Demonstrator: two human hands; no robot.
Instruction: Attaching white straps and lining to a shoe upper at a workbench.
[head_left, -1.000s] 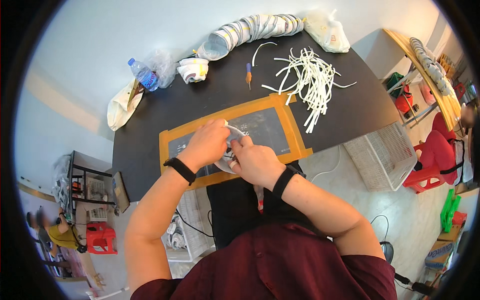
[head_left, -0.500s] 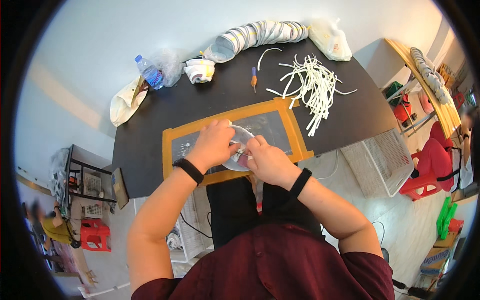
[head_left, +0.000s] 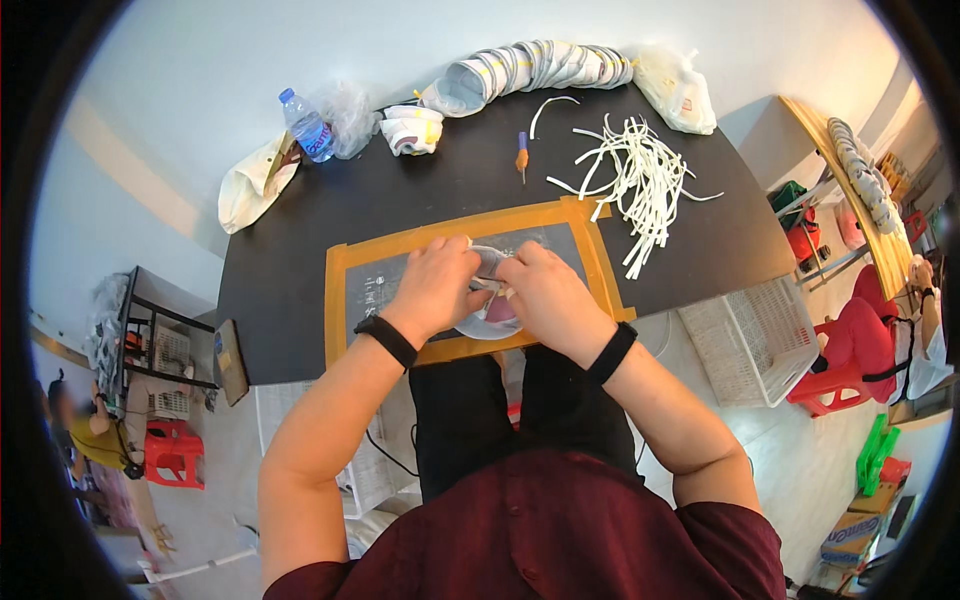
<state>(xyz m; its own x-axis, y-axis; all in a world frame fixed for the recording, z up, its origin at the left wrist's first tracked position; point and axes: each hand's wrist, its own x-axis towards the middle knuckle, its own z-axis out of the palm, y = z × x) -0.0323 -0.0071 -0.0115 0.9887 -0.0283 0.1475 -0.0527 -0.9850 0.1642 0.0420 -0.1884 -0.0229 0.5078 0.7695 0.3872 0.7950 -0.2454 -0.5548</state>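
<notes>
Over the near part of a tape-framed panel (head_left: 385, 262) on the dark table, I hold a round, cup-shaped piece (head_left: 485, 328), whitish and grey with a pinkish patch inside. My left hand (head_left: 437, 283) grips its left side, fingers curled over the far rim and thumb inside. Opposite, my right hand (head_left: 548, 290) pinches the right side, fingertips close to the left thumb. A bit of white shows between the fingertips; the hands partly hide what it is. Beyond lie a pile of white strips (head_left: 645, 190) and a pointed tool with an orange and blue handle (head_left: 522, 155).
A row of nested round pieces (head_left: 535, 68) lines the table's back, with a white plastic bag (head_left: 675, 90) at its right end. A water bottle (head_left: 308, 128), a folded round piece (head_left: 411, 130) and a cream cloth piece (head_left: 257, 187) stand left. White crates (head_left: 750, 335) flank the table.
The round piece has tilted and turned between my hands, showing more of its pinkish patch and a grey section at the far rim. Both hands keep their grip; the whole view has shifted slightly.
</notes>
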